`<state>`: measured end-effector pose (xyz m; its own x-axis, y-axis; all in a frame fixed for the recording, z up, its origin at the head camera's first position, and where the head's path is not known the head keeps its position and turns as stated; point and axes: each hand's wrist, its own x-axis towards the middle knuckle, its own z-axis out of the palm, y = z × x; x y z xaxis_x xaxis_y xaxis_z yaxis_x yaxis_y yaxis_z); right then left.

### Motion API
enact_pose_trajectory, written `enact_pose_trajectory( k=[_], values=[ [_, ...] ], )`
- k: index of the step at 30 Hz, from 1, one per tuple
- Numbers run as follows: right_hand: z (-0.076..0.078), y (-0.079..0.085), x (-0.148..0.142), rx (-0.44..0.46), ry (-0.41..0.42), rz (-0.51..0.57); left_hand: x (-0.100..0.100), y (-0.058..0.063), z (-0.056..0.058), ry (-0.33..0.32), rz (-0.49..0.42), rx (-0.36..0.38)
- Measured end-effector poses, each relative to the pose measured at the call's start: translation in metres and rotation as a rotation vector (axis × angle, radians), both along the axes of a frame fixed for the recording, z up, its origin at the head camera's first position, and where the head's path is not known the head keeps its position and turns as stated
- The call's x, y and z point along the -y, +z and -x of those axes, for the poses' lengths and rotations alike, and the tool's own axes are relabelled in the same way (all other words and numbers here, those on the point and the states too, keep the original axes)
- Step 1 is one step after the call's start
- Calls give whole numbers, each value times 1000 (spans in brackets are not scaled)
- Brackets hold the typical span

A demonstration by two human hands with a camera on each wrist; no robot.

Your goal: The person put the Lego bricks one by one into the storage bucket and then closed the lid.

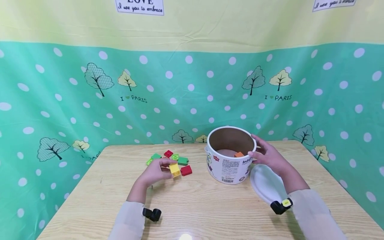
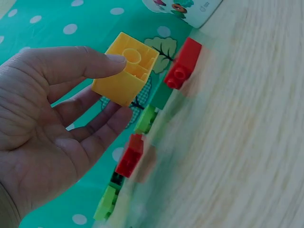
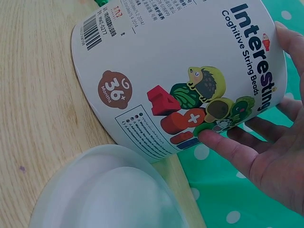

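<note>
My left hand [image 1: 154,172] pinches a yellow toy block [image 1: 175,170] between thumb and fingers. In the left wrist view the block's [image 2: 126,69] hollow underside shows. Close by on the table lie a red block [image 1: 186,170], a dark green block [image 1: 183,161] and several more red and green ones. My right hand [image 1: 270,156] holds the side of a white printed bucket [image 1: 229,168] near its rim, fingers spread round the curved wall in the right wrist view. The bucket stands upright and uncovered, with an orange block [image 1: 239,154] inside.
A whitish round lid [image 1: 267,182] lies on the table beside the bucket, beneath my right forearm. The wooden table [image 1: 210,210] ends at a green polka-dot curtain [image 1: 192,100] behind and at both sides.
</note>
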<state>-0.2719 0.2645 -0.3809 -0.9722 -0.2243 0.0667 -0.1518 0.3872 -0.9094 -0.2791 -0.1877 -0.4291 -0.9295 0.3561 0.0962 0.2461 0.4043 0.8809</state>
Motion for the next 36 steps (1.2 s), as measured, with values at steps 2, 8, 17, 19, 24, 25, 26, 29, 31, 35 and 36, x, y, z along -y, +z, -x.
enact_pose_trajectory(
  k=[2, 8, 17, 19, 24, 25, 26, 29, 31, 35, 36],
  values=[
    [0, 0, 0, -2, 0, 2, -1, 2, -1, 8, -5, -4],
    [-1, 1, -1, -11, 5, -1, -5, 7, -3, 24, -23, -17],
    [2, -2, -1, -11, 6, 9, -12, 18, -7, -45, -70, -72],
    [1, -2, -1, -13, 7, 8, -14, 19, -7, -58, -87, -75],
    [1, -1, -2, -14, 9, 4, -19, 25, -9, -72, -110, -97],
    [1, -1, -2, -13, 9, 5, -20, 26, -10, -74, -116, -102],
    [1, -1, -2, -14, 10, 5, -22, 27, -10, -76, -122, -110],
    [1, -1, -2, -11, 6, 3, -28, 30, -12, -74, -151, -127],
    [1, -1, -2, -9, 3, 3, -32, 32, -14, -68, -167, -136],
    [2, -2, -2, -8, 3, 3, -38, 34, -17, -57, -189, -150],
    [2, -1, -1, -7, 6, 7, -40, 35, -17, -58, -192, -151]
  ],
)
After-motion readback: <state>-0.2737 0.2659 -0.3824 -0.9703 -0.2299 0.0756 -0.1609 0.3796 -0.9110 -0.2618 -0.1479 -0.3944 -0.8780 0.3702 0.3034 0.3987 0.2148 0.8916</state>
